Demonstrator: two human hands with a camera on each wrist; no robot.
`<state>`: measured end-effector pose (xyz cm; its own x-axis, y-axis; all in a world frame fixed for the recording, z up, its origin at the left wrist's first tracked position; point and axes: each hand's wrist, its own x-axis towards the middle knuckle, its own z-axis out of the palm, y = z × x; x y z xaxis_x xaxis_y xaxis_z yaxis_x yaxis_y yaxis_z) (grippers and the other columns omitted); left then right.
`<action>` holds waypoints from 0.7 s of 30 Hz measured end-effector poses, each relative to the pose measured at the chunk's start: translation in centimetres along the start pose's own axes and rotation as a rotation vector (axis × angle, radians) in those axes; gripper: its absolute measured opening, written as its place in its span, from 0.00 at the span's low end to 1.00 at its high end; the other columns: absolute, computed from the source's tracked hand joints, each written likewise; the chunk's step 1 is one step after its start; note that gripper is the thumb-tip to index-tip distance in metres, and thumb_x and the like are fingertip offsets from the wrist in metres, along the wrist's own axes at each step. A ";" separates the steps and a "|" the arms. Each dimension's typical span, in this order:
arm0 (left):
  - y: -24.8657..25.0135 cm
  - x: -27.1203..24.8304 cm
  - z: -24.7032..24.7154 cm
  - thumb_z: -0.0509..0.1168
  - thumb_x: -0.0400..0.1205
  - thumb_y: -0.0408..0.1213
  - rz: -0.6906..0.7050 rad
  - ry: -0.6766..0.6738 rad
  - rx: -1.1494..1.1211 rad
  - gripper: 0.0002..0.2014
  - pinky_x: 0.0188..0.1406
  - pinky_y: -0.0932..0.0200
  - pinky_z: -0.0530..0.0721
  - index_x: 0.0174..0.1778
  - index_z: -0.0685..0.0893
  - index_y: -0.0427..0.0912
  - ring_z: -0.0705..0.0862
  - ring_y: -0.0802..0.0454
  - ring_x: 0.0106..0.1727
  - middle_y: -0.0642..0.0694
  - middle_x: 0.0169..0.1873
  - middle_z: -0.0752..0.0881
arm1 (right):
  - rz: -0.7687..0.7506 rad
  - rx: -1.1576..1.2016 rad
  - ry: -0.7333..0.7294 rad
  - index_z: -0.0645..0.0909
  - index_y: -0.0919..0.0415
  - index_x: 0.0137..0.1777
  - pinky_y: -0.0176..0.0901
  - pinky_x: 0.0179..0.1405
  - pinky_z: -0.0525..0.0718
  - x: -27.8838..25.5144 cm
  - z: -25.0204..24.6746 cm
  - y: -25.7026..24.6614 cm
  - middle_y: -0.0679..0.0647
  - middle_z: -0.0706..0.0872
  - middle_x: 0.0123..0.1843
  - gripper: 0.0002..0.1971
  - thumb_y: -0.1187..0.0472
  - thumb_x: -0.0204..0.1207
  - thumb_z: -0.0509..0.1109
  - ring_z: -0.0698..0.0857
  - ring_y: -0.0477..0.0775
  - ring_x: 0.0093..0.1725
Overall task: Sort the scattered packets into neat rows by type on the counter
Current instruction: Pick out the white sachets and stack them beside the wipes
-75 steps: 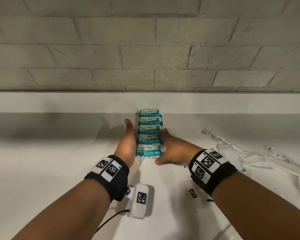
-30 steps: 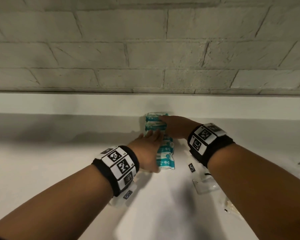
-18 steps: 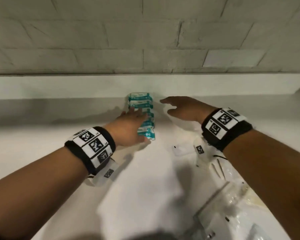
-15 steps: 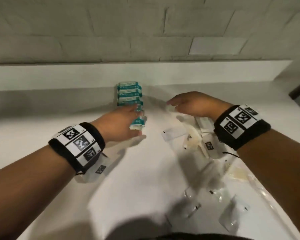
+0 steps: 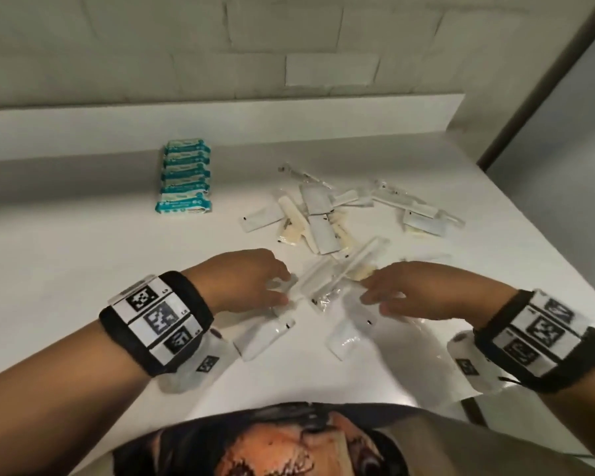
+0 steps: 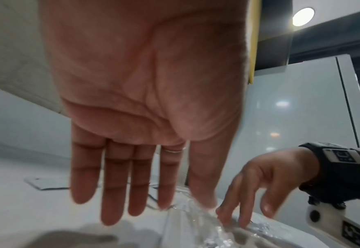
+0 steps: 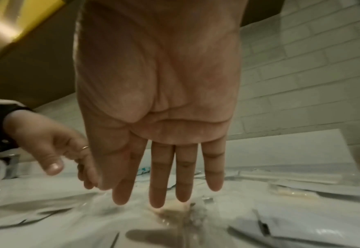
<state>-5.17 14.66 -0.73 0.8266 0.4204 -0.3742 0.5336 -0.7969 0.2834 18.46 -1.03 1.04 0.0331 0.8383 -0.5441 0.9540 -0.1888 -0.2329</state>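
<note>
Now, item by item, with the teal packet row [image 5: 185, 180] as your landmark.

Teal packet row: one type finished, packets lapped in a straight line against the back ledge of the table [image 5: 83, 269]. Half a second ago your left hand was touching its near end; both hands have since left it, so this row counts as done.

Loose pile [image 5: 318, 221]: clear and white sachets, some with pale yellow contents, lying crossed and overlapping to the right of the teal row and nearer to you. None of these is in a row yet; the larger share of the sorting remains.

Long clear packet [image 5: 340, 273]: lies slantwise at the near edge of that pile, between your two hands.

Left hand [image 5: 251, 280]: has come back from the teal row to the packet's left end, fingers slack and spread, tips at the crinkled film, nothing clasped.

Right hand [image 5: 413, 290]: has dropped to the packet's right end, fingers extended and apart, tips resting on the plastic, no grip formed.

White flat sachets [image 5: 265, 333]: two lie nearest you, below your hands, well clear of the teal row.

Judgement: you have moved to the second type; the next move calls for picking matching sachets out of the overlap and starting a line beside the teal row.
</note>
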 end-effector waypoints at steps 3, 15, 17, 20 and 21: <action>1.6 -0.3 0.4 0.65 0.78 0.57 -0.132 0.015 0.036 0.21 0.58 0.56 0.78 0.65 0.79 0.55 0.79 0.54 0.59 0.55 0.59 0.79 | -0.010 -0.036 -0.050 0.71 0.45 0.78 0.36 0.77 0.61 -0.2 0.1 1.9 0.35 0.67 0.79 0.24 0.55 0.82 0.64 0.64 0.41 0.80; 5.5 -2.1 3.1 0.65 0.75 0.59 -0.491 -0.059 -0.024 0.22 0.57 0.56 0.77 0.63 0.76 0.57 0.79 0.51 0.59 0.53 0.59 0.74 | -0.319 -0.292 -0.114 0.63 0.34 0.79 0.45 0.79 0.60 1.4 1.2 3.9 0.31 0.56 0.83 0.27 0.51 0.80 0.61 0.57 0.41 0.82; 5.8 -1.9 2.6 0.63 0.76 0.59 -0.507 -0.078 -0.018 0.22 0.60 0.56 0.76 0.65 0.76 0.56 0.78 0.51 0.62 0.53 0.62 0.75 | -0.238 -0.215 0.007 0.79 0.38 0.65 0.44 0.64 0.77 2.0 -0.6 4.2 0.35 0.79 0.69 0.16 0.51 0.79 0.62 0.78 0.47 0.68; 5.5 -0.7 1.2 0.62 0.79 0.56 -0.510 -0.059 -0.017 0.23 0.62 0.56 0.75 0.70 0.74 0.54 0.77 0.50 0.65 0.52 0.66 0.75 | -0.225 -0.218 0.243 0.83 0.44 0.59 0.48 0.54 0.83 4.6 -3.5 3.7 0.44 0.86 0.58 0.13 0.53 0.82 0.58 0.83 0.51 0.55; 5.2 0.0 0.6 0.62 0.80 0.55 -0.508 -0.039 -0.013 0.24 0.64 0.55 0.75 0.72 0.73 0.53 0.76 0.50 0.67 0.51 0.68 0.74 | -0.221 -0.219 0.283 0.81 0.44 0.64 0.48 0.58 0.82 5.9 -4.1 3.5 0.46 0.84 0.64 0.15 0.55 0.82 0.57 0.83 0.51 0.59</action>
<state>-2.53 10.31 0.25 0.4548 0.7368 -0.5003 0.8689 -0.4903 0.0678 23.19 5.38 0.36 -0.1282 0.9596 -0.2505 0.9872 0.0991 -0.1253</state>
